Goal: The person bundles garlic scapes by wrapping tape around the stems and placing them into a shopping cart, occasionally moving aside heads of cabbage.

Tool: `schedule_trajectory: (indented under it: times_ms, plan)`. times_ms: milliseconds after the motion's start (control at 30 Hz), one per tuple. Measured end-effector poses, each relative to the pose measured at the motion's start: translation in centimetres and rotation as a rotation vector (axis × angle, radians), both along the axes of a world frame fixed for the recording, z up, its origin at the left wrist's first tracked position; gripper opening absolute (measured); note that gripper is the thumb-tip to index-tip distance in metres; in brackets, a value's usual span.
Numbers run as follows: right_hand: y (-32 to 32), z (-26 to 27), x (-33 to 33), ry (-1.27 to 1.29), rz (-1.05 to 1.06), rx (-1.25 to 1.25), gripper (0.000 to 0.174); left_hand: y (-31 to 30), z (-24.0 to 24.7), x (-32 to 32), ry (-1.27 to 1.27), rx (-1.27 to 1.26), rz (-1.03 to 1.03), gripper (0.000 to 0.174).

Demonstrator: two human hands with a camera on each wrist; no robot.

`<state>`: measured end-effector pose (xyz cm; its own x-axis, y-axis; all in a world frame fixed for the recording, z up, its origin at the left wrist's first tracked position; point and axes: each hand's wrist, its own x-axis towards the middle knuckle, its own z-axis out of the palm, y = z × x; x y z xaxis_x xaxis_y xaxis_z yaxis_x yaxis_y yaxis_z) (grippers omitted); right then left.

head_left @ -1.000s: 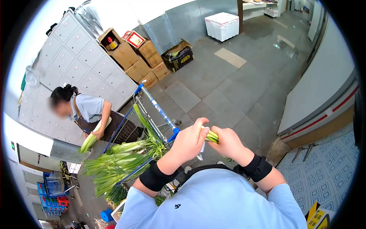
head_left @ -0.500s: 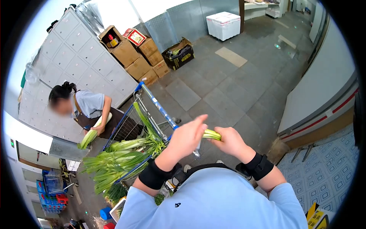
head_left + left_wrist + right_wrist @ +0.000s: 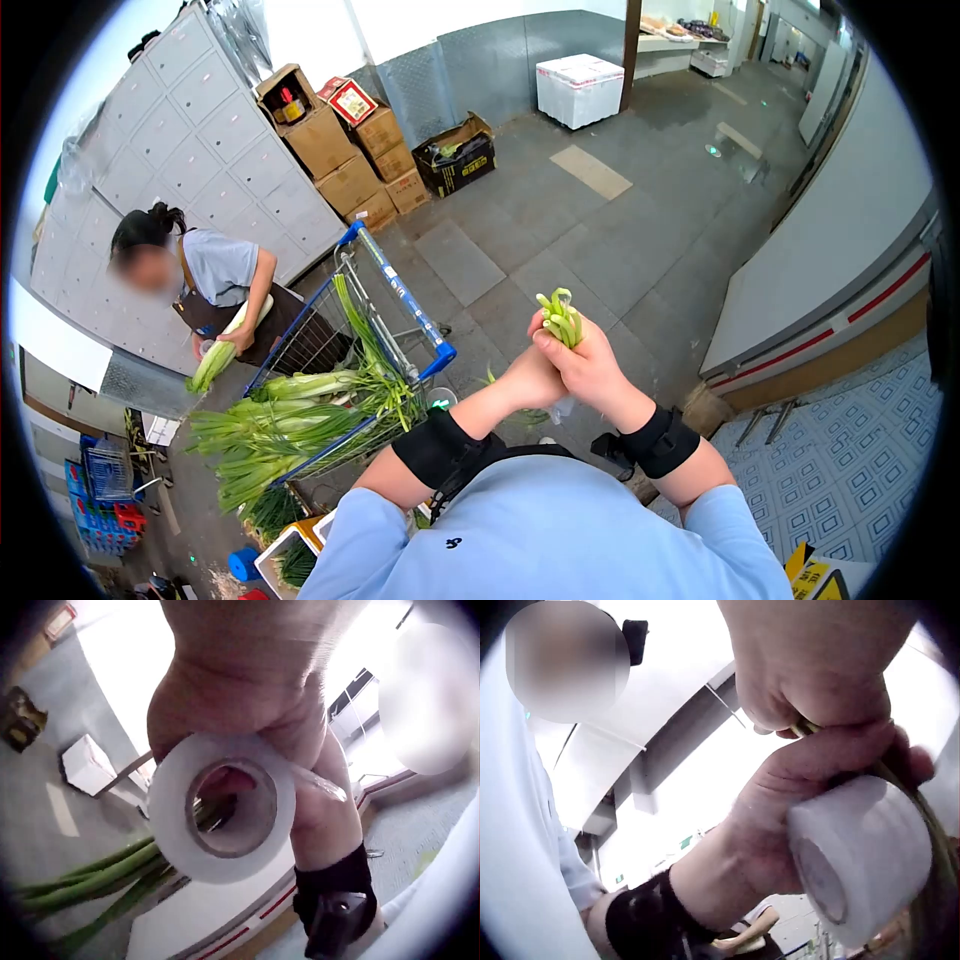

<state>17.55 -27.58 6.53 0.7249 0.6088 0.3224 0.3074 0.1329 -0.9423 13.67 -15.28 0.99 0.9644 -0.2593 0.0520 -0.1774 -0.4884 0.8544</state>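
My right hand [image 3: 592, 368] grips a small bundle of green stalks [image 3: 560, 318], whose cut ends stick up over the thumb in the head view. The rest of the green stalks [image 3: 97, 881] trails away below in the left wrist view. Pressed close against the right hand, my left hand [image 3: 528, 382] has its fingers round the bundle. It also holds a roll of clear tape [image 3: 870, 847] in the palm, its core facing the left wrist camera. A strip of film [image 3: 322, 784] reaches from the roll toward the right hand. Most left fingers are hidden in the head view.
A shopping cart [image 3: 400, 282] heaped with leafy greens [image 3: 290, 425] stands at my left. Across it, a person [image 3: 225, 270] holds a leafy stalk [image 3: 215, 360]. Lockers [image 3: 190, 130], cardboard boxes [image 3: 350, 185] and a white foam box [image 3: 580, 90] line the wall.
My right hand has turned, bringing the cut ends upright. My left hand, spread beside the stalks half a second ago, has swung below and round them. The head view has shifted slightly.
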Motion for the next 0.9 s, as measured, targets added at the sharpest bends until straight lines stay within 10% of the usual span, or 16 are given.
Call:
schedule_trajectory:
  times_ms: [167, 300, 433, 467, 567, 600, 700, 800, 900]
  plan:
    - [-1.1, 4.3, 0.2, -0.247, -0.175, -0.035, 0.022, -0.4, -0.6, -0.1, 0.073, 0.113, 0.157, 0.034]
    - [-1.8, 11.0, 1.4, -1.214, -0.073, -0.329, 0.029, -1.0, -2.8, 0.2, -0.021, 0.094, 0.182, 0.032]
    - [-2.2, 10.4, 2.3, -0.937, 0.275, -1.005, 0.027, -1.8, -1.8, -0.4, -0.014, 0.144, 0.168, 0.026]
    - [-2.2, 9.6, 2.5, -1.031, 0.091, -0.505, 0.020, -1.9, -2.3, -0.2, -0.016, 0.136, 0.174, 0.024]
    - [-2.0, 7.5, 2.5, -0.964, 0.312, -0.675, 0.023, -1.6, -3.5, 0.2, -0.159, 0.061, 0.118, 0.023]
    - [-1.2, 9.7, 1.9, -0.840, 0.452, -1.142, 0.026, -1.5, -3.8, 0.1, -0.229, 0.029, 0.087, 0.024]
    - [-1.6, 9.2, 1.9, -0.986, 0.152, -0.423, 0.031, -1.6, -4.8, 0.0, -0.255, -0.068, 0.164, 0.027]
    - [-1.1, 6.9, 2.1, -1.159, 0.338, -0.573, 0.038, -1.7, -6.1, 0.1, -0.486, -0.171, 0.199, 0.029]
    - [-1.6, 7.8, 3.8, -0.850, 0.221, -0.347, 0.053, -1.3, -4.2, -0.8, 0.227, 0.079, 0.195, 0.030]
